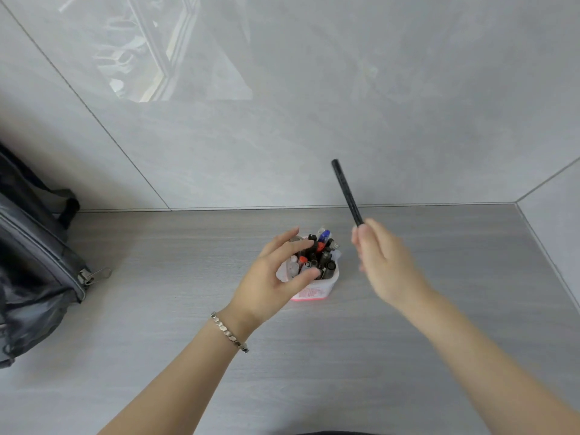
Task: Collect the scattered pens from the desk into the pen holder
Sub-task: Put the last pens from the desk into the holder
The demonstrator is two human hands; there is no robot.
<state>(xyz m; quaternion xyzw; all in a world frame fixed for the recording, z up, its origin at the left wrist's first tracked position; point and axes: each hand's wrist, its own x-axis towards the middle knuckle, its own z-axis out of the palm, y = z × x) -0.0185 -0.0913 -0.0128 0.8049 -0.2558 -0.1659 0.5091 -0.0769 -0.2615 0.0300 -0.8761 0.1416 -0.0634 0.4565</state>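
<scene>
A small white pen holder [326,285] with a pink base stands in the middle of the grey desk [314,356]. Several pens [320,252] stick up out of it: black, red and blue ones. My left hand [276,277] curls around the holder's left side, fingers spread over the pen tops and thumb at the rim. My right hand [386,262] hovers just right of the holder and pinches the lower end of a black pen [346,191], which points up and slightly left, above the desk.
A dark grey backpack [34,262] with a metal zip pull lies at the desk's left edge. Grey tiled walls close the desk at the back and on the right. A metal bracelet [229,332] sits on my left wrist.
</scene>
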